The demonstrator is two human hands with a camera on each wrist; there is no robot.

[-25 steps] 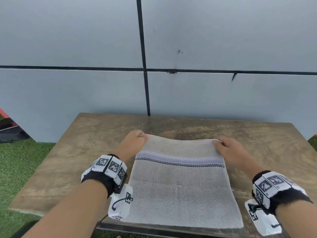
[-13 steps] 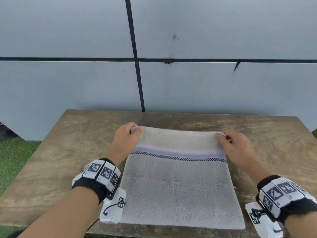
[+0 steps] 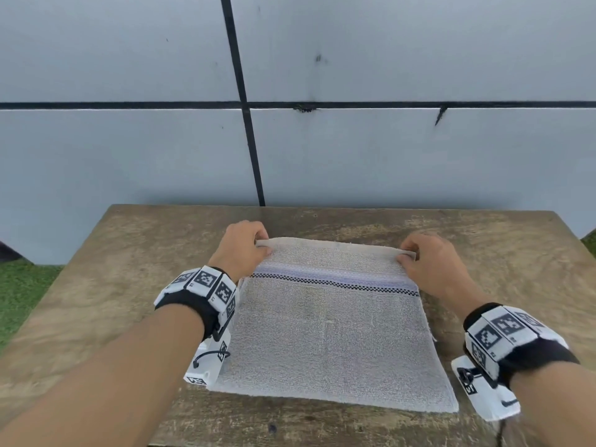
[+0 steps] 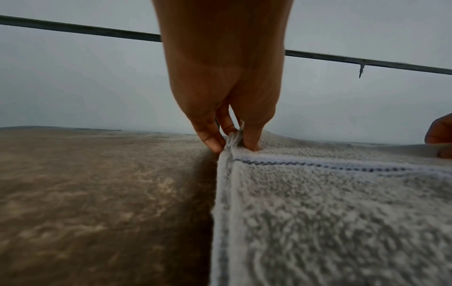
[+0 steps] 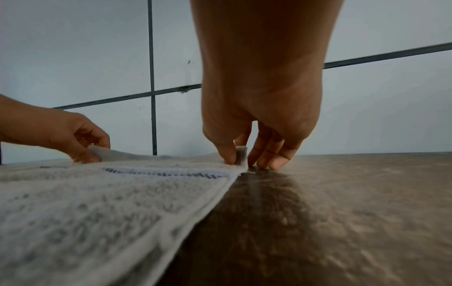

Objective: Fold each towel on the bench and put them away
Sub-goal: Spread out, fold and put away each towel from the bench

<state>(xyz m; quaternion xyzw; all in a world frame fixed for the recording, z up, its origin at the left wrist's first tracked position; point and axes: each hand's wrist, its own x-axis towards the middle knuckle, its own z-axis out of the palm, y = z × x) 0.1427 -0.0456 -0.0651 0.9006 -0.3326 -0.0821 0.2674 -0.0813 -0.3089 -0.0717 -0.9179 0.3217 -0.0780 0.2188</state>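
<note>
A: Where does the towel (image 3: 332, 324) lie?

B: Flat on the wooden bench (image 3: 106, 285), near its front edge. A pale purple band with a black checked line crosses it close to the far edge.

A: And the left hand (image 3: 240, 250)?

B: It pinches the far left corner between thumb and fingers; the corner is raised slightly off the bench.

A: The right hand (image 3: 429, 266)?

B: It pinches the far right corner likewise, the remaining fingertips (image 5: 275, 164) touching the bench just beside the towel.

A: What lies behind?

B: A grey panelled wall (image 3: 387, 156) with dark seams; green turf (image 3: 22, 291) shows at the left.
</note>
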